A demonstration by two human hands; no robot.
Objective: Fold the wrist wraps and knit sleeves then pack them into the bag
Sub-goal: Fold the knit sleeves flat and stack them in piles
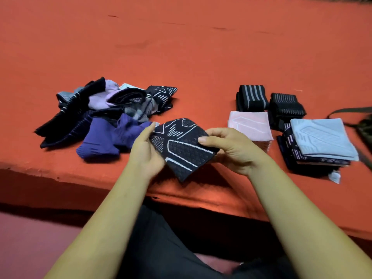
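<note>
A black knit sleeve with white line patterns [181, 148] is held folded above the near edge of the orange surface. My left hand [146, 152] pinches its left corner and my right hand [231, 148] grips its right side, thumb on top. To the left lies a loose pile of unfolded sleeves [100, 121] in black, purple and lilac. On the right sit a folded pink sleeve [249, 125], a stack topped by a folded light blue sleeve [322, 137], and two rolled black striped wrist wraps [251, 97] [285, 107]. The dark bag [366, 133] is only partly in view at the right edge.
The orange cloth-covered surface [181, 47] stretches far back, bare behind the piles. Its front edge drops off just under my hands. A bag strap [350, 110] runs along the right side. My dark-clothed lap is below.
</note>
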